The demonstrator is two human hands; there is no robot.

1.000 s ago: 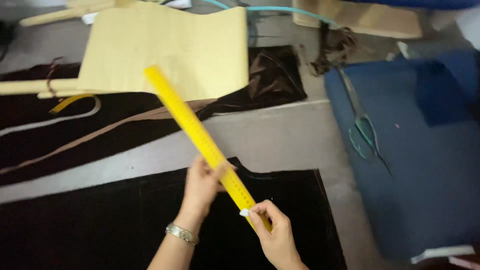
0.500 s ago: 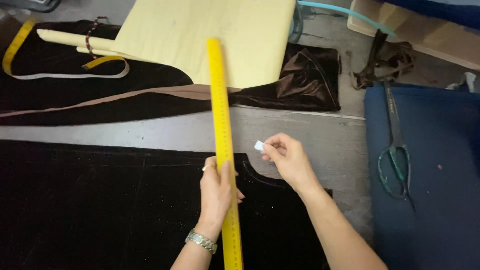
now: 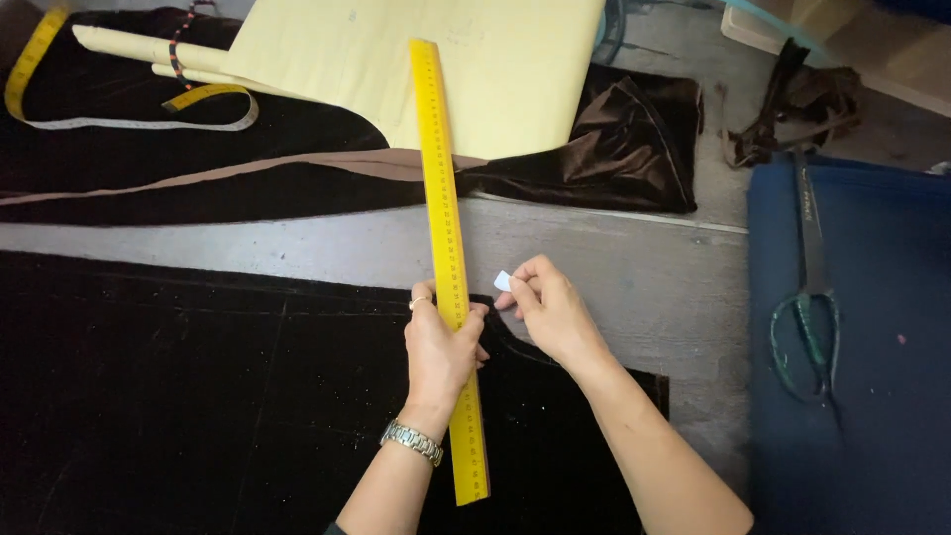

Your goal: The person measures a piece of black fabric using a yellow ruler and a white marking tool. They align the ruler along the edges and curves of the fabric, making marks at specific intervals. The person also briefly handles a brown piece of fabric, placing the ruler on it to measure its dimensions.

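Left grip (image 3: 441, 347) round yellow ruler (image 3: 448, 248), w/ chalk (image 3: 503, 281) half-hidden in right hand (image 3: 550, 312).

Grey worktable (image 3: 614, 258), perhaps dimly lit

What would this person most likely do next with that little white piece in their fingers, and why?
Probably bring the right hand with the white chalk piece to the edge of the yellow ruler and draw along it. The left hand already presses the ruler flat across the dark velvet fabric, and the chalk sits just beside the ruler near the fabric's cut edge.
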